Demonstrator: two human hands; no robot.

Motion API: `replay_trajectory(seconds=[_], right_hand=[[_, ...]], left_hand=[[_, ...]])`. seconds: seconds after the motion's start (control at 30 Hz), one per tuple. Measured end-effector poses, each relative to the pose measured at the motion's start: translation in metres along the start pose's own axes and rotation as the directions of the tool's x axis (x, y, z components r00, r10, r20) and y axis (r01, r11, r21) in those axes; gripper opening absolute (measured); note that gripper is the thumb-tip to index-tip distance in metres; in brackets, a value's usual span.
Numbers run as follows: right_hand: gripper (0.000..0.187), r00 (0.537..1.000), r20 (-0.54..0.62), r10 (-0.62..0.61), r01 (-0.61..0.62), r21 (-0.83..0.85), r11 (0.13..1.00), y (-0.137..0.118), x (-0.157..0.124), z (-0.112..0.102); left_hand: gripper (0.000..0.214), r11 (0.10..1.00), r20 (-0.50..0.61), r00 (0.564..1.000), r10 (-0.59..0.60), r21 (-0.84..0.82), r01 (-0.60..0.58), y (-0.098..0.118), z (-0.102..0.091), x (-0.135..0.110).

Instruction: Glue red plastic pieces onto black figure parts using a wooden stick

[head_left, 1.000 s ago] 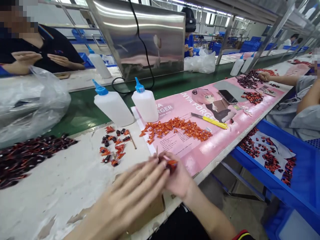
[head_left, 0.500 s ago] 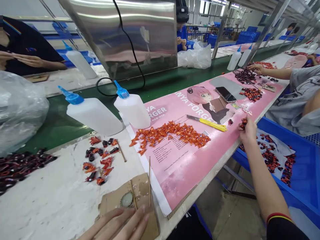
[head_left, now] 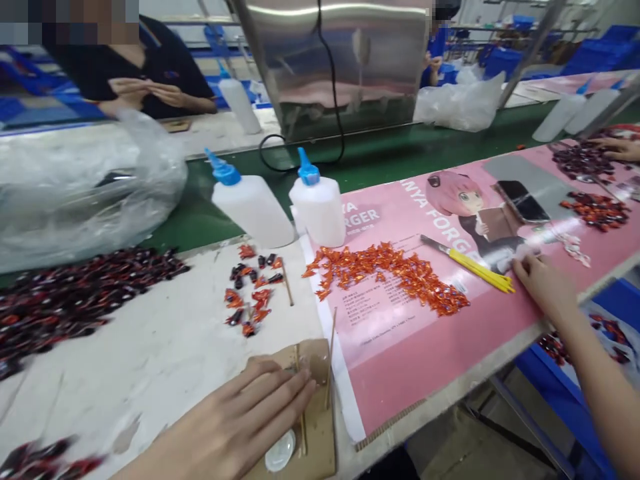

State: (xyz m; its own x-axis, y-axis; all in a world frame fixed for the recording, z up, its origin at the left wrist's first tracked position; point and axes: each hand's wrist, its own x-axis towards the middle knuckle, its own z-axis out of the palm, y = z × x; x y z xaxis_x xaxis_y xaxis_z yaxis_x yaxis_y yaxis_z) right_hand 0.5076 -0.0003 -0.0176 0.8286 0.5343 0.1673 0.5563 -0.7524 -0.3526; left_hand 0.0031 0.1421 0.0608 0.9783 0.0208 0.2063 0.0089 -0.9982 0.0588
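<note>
- Head view: left hand [head_left: 250, 410] is lying palm down over a cardboard piece [head_left: 320, 437] on the desk [head_left: 165, 373], fingers stretched out side by side.
- Two thin sticks [head_left: 303, 433] are lying at the cardboard, one partly hidden by the fingertips; a pale round disc [head_left: 281, 452] is sitting just beside that hand.
- Right hand [head_left: 540, 283] is hanging low over the pink poster [head_left: 395, 387], fingers bent, tips near the yellow-handled knife [head_left: 475, 267]; cannot tell whether they are pinching anything.
- Orange pieces [head_left: 360, 261] are forming a long heap on the poster, between the hands.
- Mixed orange and dark pieces [head_left: 261, 298] are lying beyond the left hand, two white bottles [head_left: 320, 210] standing behind.
- Dark red pieces [head_left: 85, 300] are covering the desk's left part.
</note>
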Motion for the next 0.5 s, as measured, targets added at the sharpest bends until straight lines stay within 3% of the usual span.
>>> replay_trajectory(seconds=[0.13,0.23,0.37,0.5], right_hand=[[0.037,0.997,-0.068,-0.03,0.033,0.039,0.999,-0.002,0.005,-0.012],[0.042,0.992,-0.127,-0.012,0.04,0.22,0.975,-0.022,0.0,-0.022],[0.047,0.998,0.023,-0.06,0.035,0.589,0.807,-0.084,-0.021,-0.016],[0.052,0.934,0.189,-0.304,0.059,0.758,0.65,-0.162,-0.051,0.009]], left_hand=[[0.037,0.999,0.005,1.0,-0.026,0.047,0.026,0.002,-0.01,0.012],[0.039,0.998,-0.039,0.998,-0.049,0.041,0.051,0.003,-0.007,0.009],[0.038,0.998,-0.085,0.995,-0.061,0.02,0.063,0.004,-0.001,-0.001],[0.037,0.994,-0.073,0.992,-0.106,0.006,0.107,0.009,0.0,-0.019]])
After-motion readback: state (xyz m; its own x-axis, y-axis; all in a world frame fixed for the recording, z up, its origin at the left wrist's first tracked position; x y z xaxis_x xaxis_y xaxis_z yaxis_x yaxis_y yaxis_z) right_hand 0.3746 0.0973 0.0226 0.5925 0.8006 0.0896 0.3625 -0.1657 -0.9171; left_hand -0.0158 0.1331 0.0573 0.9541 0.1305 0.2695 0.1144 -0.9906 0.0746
